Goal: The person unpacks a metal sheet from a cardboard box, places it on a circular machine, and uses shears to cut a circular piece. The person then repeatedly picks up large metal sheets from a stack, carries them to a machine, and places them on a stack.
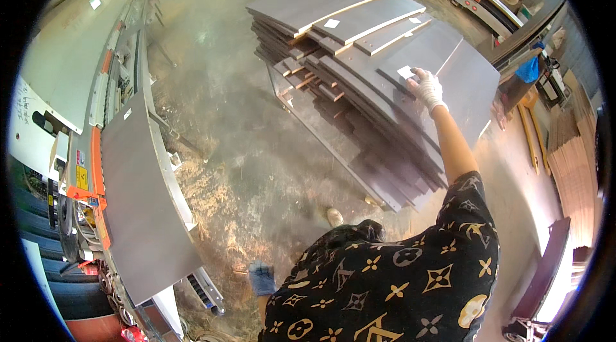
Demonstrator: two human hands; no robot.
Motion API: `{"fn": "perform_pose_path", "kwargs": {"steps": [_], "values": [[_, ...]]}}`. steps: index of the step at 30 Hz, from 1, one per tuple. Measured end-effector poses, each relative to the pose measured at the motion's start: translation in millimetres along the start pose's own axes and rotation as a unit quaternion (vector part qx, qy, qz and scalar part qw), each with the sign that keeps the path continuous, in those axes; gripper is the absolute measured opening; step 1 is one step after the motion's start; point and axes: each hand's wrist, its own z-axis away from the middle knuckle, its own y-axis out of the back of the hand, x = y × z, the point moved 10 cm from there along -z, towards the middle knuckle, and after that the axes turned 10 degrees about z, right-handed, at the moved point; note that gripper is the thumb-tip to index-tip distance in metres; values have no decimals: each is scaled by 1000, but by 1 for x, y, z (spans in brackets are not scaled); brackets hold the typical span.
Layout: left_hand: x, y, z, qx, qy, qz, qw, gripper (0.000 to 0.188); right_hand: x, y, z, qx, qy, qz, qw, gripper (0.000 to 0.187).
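My right hand (427,90), in a whitish glove, reaches out over a large stack of dark grey panels (417,53). Its fingers stretch toward a small white label (405,72) on one of the top boards, with the fingertips at the label's edge. Whether they press on the label or lift it, I cannot make out. Low beside my body hangs my left hand (262,279) in a blue glove; its fingers do not show clearly. More white labels lie on the neighbouring boards, among them one label (332,24) toward the far left of the stack.
Along the left runs a long machine (97,169) with orange trim, a grey panel (144,204) lying on it. Narrow boards jut from the stack's left side. A yellow pallet jack (530,130) and brown stacked sheets (573,169) stand at the right. Dust marks the concrete floor (224,124).
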Motion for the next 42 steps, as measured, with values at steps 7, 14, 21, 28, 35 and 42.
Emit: {"fn": "perform_pose_path", "kwargs": {"steps": [7,14,21,28,35,42], "values": [[-37,-128,-21,-348,-35,-83,933,20,-53,-47,-83,94,257,102,957,38],[-98,-190,-46,-398,-113,-316,854,23,-71,-27,-62,113,303,9,946,27],[-224,-399,5,-359,172,-252,882,37,-88,9,79,53,351,-24,935,24],[-280,-610,133,-557,-387,-626,384,59,98,29,52,127,55,-85,987,32],[-382,-618,143,-569,-327,-685,317,72,158,-32,68,48,-70,-307,948,54],[-241,-509,33,-410,-87,-324,848,53,2,-18,203,-149,33,-613,775,48]]}}
